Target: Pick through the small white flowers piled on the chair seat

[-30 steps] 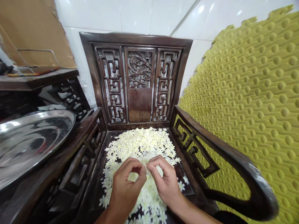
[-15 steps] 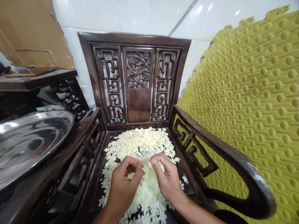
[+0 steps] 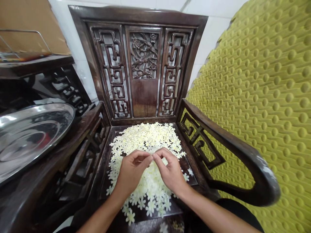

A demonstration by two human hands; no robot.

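Note:
A heap of small white and pale yellow flower cut-outs (image 3: 145,137) covers the seat of a dark carved wooden chair (image 3: 143,64). My left hand (image 3: 131,173) and my right hand (image 3: 171,171) hover over the middle of the heap, fingertips pinched and meeting at one point. Whatever sits between the fingertips is too small to make out, likely one of the flowers. Both wrists rest low over the front of the seat.
A large shiny metal tray (image 3: 31,132) lies on the left, beside the chair's left armrest (image 3: 80,136). A yellow bumpy foam mat (image 3: 262,97) leans against the right armrest (image 3: 233,152). Cardboard and a wire rack (image 3: 29,35) sit at the upper left. White tiled wall behind.
The view has tipped down and drawn closer to the chair. My fingertips, slightly apart half a second ago, have come together again in a pinch over the heap.

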